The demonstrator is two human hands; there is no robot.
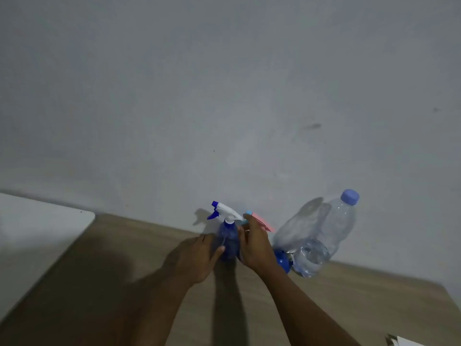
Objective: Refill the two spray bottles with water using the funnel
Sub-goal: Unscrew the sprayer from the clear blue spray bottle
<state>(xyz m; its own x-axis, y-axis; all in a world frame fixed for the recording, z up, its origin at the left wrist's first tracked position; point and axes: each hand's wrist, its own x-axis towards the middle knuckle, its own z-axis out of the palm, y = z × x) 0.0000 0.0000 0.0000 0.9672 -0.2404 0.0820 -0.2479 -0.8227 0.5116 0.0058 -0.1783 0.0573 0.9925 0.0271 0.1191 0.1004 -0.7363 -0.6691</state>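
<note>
We stand over a pale wood-grain tabletop [361, 290] that meets a plain grey wall [224, 96]. Near the wall stands a translucent dark-blue plastic spray bottle [228, 243], upright, with its white trigger head with blue nozzle and lever [225, 212] pointing to the left. Our left hand [199, 255] grips this spray bottle from its left side: the thumb lies across the front of the body and the fingers curl round behind it. Our right hand [254, 245] lies against the bottle's right side, with its fingers reaching up towards the trigger head. We cannot tell whether it clasps the bottle or only touches it. Just behind the right hand a pink plastic part with a pale-blue tip [263, 222] shows, mostly hidden; we cannot say what it belongs to. Below that hand's wrist a rounded blue plastic thing [282, 262] sits on the tabletop, touching or just beside a large clear plastic water bottle [321, 231]. The water bottle stands to the right of the spray bottle, has a lilac screw cap [350, 196] on it, and holds water only in its lower part. At the far left a white flat surface with a rounded corner [37, 221] adjoins the tabletop. A white scrap [404, 342] shows in the bottom right corner.
</note>
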